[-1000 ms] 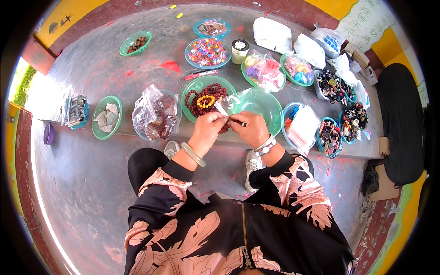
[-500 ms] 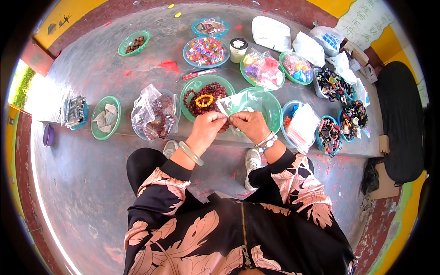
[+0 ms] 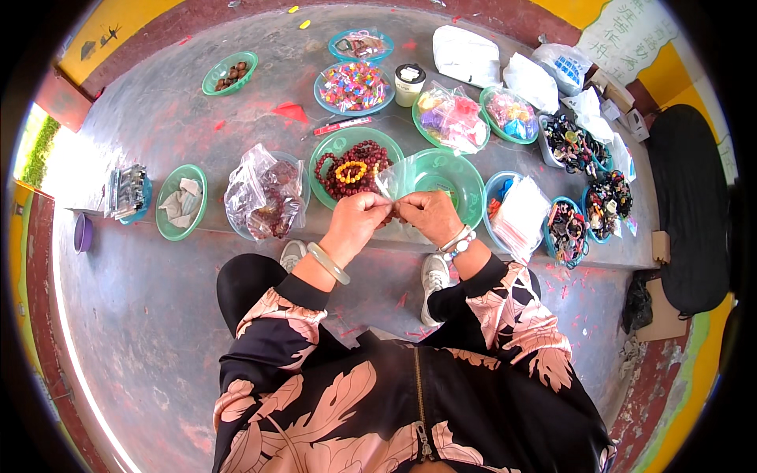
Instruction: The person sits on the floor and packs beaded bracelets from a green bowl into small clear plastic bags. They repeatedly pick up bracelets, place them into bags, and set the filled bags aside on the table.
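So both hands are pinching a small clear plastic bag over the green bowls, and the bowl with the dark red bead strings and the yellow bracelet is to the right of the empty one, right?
Not quite. In the head view the left hand and right hand do pinch the clear plastic bag, but the bowl of dark red beads with the yellow bracelet sits left of the empty green bowl, not right.

Bags, packets and one sign along my counter

I see a small clear bag [image 3: 398, 177] pinched at centre, a bigger clear bag of dark beads [image 3: 264, 197] centre-left, white packets [image 3: 467, 54] at upper right, and a pale handwritten sign [image 3: 627, 35] in the upper-right corner.
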### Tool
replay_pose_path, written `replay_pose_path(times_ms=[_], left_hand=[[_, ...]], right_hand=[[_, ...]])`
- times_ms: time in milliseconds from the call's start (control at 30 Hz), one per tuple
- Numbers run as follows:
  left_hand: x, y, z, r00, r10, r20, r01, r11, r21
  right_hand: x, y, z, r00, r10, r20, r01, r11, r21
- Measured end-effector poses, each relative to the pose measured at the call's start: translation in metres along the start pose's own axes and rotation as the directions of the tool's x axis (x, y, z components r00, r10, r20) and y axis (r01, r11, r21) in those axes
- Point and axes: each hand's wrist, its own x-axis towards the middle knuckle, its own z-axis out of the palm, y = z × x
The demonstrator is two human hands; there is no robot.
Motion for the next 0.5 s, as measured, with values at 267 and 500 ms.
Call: replay_pose_path(times_ms=[267, 500], left_hand=[[-0.0014, -0.0019, -0.0003, 0.999, 0.026, 0.025, -0.024, 0.996, -0.084], [-0.0037, 0.0000, -0.0034, 0.992, -0.076, -0.105, 0.030, 0.924, -0.381]], right_hand=[[-0.0002, -0.0035, -0.0030, 0.990, 0.130, 0.057, -0.139, 0.973, 0.185], [0.0021, -0.0070, -0.0094, 0.964, 0.256, 0.066, -0.259, 0.864, 0.433]])
